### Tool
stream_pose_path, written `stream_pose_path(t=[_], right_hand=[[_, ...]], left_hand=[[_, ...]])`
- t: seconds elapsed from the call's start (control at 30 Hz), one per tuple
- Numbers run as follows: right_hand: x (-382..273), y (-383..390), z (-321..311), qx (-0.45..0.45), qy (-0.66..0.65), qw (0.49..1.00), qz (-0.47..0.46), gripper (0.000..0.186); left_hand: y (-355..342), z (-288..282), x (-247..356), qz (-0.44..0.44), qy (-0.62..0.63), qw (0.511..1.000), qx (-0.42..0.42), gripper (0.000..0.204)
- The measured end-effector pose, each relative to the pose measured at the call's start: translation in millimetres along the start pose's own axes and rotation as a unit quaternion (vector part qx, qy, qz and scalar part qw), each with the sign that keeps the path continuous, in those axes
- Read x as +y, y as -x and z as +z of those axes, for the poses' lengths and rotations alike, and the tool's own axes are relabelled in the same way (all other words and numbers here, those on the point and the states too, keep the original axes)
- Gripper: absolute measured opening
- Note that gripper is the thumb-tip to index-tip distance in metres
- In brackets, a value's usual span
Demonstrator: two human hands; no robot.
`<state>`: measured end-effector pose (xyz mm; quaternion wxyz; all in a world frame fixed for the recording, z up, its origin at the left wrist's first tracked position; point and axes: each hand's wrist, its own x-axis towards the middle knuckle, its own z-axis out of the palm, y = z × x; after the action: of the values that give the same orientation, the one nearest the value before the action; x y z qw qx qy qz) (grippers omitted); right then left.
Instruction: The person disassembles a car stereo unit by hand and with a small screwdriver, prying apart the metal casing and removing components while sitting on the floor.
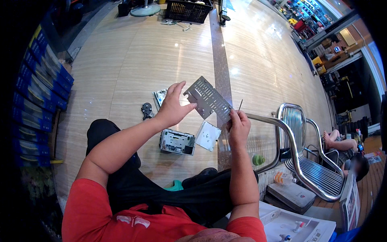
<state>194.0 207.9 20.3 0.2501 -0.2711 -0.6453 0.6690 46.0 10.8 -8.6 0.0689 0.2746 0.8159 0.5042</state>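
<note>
Slotted metal plate [209, 99] held up beyond the opened metal unit [177, 142]. Probably light, stiff, edges maybe sharp; grip by rims. Right hand [238, 124] pinches its right-hand corner, plus thin rod [241, 104]. Left hand [173, 108] spread wide at left edge, contact unclear.

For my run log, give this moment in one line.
left hand: open beside slotted plate | right hand: holding slotted plate, thin rod | floor: opened metal housing, white panel

Grey metal plate [208, 99], slot-patterned
</note>
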Motion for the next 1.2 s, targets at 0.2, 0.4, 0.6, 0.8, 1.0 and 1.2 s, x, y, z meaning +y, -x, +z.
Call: stream_pose_path(t=[0.2, 0.4, 0.6, 0.8, 1.0, 1.2], right_hand=[[5.8, -1.2, -3.4, -0.026, 0.008, 0.999, 0.017, 0.03], [6.1, 1.6, -0.7, -0.055, 0.046, 0.997, 0.032, 0.028], [-0.1, 6.8, 4.2, -0.077, 0.067, 0.994, 0.045, 0.027], [12.5, 5.9, 3.3, -0.111, 0.083, 0.989, 0.046, 0.025], [12.4, 9.2, 8.8, -0.129, 0.079, 0.987, 0.05, 0.026], [15.0, 12.0, 10.2, -0.144, 0.071, 0.986, 0.051, 0.027]], left_hand=[[9.4, -2.9, 11.0, 0.14, -0.128, 0.979, -0.075, 0.101], [13.6, -3.6, 14.8, 0.147, -0.189, 0.961, -0.137, 0.105], [14.1, -3.8, 14.8, 0.132, -0.158, 0.964, -0.166, 0.106], [15.7, -2.6, 18.7, 0.093, -0.146, 0.968, -0.183, 0.11], [17.1, -4.7, 23.5, 0.062, -0.174, 0.967, -0.178, 0.108], [20.4, -1.8, 19.7, 0.079, -0.171, 0.968, -0.164, 0.097]])
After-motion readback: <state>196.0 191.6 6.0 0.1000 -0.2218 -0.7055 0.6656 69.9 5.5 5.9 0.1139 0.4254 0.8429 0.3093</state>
